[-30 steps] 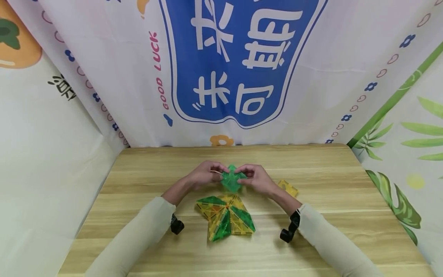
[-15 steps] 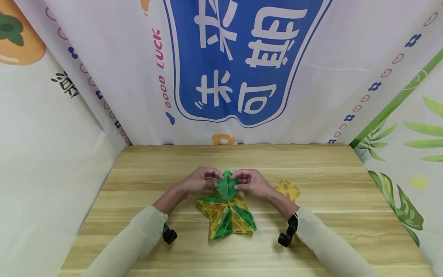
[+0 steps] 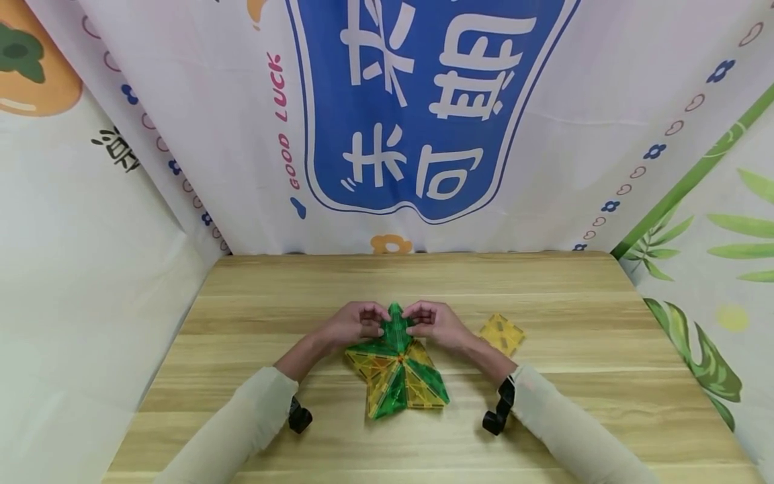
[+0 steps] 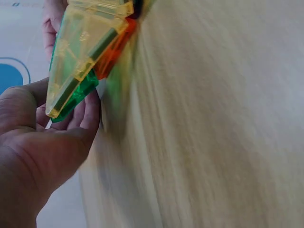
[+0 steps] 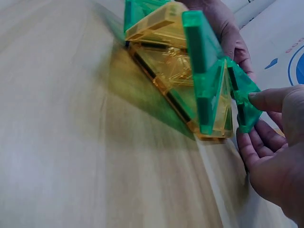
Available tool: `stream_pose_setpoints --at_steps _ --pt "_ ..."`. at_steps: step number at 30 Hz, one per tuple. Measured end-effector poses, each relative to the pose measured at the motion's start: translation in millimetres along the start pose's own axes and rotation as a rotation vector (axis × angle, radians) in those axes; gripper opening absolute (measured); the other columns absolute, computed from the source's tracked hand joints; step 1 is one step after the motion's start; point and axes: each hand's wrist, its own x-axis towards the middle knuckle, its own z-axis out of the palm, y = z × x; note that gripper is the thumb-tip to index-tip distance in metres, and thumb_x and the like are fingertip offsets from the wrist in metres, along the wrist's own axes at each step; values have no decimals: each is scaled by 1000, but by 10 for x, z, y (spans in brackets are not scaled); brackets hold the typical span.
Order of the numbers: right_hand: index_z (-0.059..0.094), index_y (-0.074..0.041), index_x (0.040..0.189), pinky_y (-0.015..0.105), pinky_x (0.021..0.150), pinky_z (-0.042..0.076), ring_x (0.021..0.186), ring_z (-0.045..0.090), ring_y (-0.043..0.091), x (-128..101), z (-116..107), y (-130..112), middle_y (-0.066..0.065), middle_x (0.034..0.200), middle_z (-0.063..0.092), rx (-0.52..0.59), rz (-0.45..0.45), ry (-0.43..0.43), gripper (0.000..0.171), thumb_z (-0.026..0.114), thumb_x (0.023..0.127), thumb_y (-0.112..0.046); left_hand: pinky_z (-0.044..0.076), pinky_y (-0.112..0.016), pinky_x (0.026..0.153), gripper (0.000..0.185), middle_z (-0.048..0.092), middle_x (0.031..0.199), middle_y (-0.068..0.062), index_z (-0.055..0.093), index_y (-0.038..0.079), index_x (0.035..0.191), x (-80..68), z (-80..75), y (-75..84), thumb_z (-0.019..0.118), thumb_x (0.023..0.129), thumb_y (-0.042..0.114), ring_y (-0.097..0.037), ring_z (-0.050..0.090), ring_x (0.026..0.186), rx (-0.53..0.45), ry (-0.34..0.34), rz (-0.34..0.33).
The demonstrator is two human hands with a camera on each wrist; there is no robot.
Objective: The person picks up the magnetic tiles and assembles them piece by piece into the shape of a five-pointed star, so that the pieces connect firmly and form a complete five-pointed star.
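Note:
A translucent star-shaped build of green and yellow magnetic tiles (image 3: pixel 399 380) lies mid-table, its panels raised toward the middle. At its far side is a folded pair of green magnetic tiles (image 3: pixel 396 331), touching or very near the star. My left hand (image 3: pixel 357 323) holds the left edge of this green pair. On the opposite edge, my right hand (image 3: pixel 437 325) pinches it between thumb and fingers, as the right wrist view shows with the green tile (image 5: pixel 246 97). In the left wrist view, a yellow triangular tile (image 4: pixel 83 57) partly hides the fingers of my left hand (image 4: pixel 47 142).
A loose yellow square tile (image 3: pixel 502 334) lies flat on the wooden table (image 3: pixel 562 417), just right of my right forearm. A printed cloth (image 3: pixel 532 222) hangs behind the table's far edge. Each wrist wears a black camera mount (image 3: pixel 498 413).
Both hands have brought the green pair nearer, down to the star's far side. The pair looks narrower, folded more sharply along its middle. The star stays in about the same place.

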Motion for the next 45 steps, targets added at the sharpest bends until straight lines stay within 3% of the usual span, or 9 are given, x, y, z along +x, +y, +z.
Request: stream_pose_setpoints --at_steps 3,8,12,14,19,26,31,36,45 --pt "69 3 122 27 89 59 104 68 21 -18 1 17 13 118 72 -83 12 -1 28 75 95 1 57 -32 91 16 70 116 -13 69 -2 116 -3 15 -20 68 99 -4 -23 67 108 99 -2 36" --pt "71 0 123 29 89 60 105 69 23 -112 -6 -55 13 118 73 -225 -49 18 27 75 98 -7 57 -35 96 13 72 114 -12 70 -1 113 -29 -6 6 67 100 -1 -24 68 108 231 31 106" --pt "71 0 123 31 89 61 102 71 24 -306 -2 -169 12 115 73 -326 -110 24 29 78 97 -13 57 -41 100 17 70 122 -17 69 -2 119 -35 -48 104 64 102 -1 -30 66 116 280 74 185" --pt "71 -2 122 33 89 62 101 71 24 -433 14 -216 11 113 73 -396 -139 10 31 79 96 -17 55 -46 105 22 66 132 -21 67 -3 123 -20 -75 168 64 102 -2 -34 63 125 291 65 240" --pt "72 -6 120 39 87 62 100 71 23 -756 98 -303 6 114 73 -575 -217 -12 38 86 91 -28 47 -59 113 30 59 148 -22 69 6 127 52 -116 344 67 99 -5 -38 54 140 447 -49 352" --pt "73 -11 116 35 88 61 101 69 15 -1057 210 -309 -1 113 72 -770 -298 24 45 92 83 -35 31 -60 124 40 56 153 -17 71 6 131 168 -40 496 72 92 -7 -37 44 147 704 -299 360" --pt "74 -12 116 34 91 61 103 69 13 -1128 243 -304 -2 114 72 -898 -310 29 46 94 81 -34 37 -54 123 37 60 148 -16 73 7 128 190 5 517 76 92 -3 -35 50 142 820 -377 353" --pt "75 -12 114 33 86 61 98 69 14 -1093 202 -287 -1 111 73 -929 -338 38 40 93 82 -29 45 -48 117 30 67 137 -10 75 9 122 147 -61 421 77 93 0 -29 59 132 849 -341 369" --pt "77 -8 112 37 86 62 99 71 19 -837 -12 -263 2 110 76 -957 -360 72 28 88 87 -16 55 -43 103 24 70 123 -8 75 8 116 -14 -205 233 80 93 3 -24 64 116 760 -171 357"
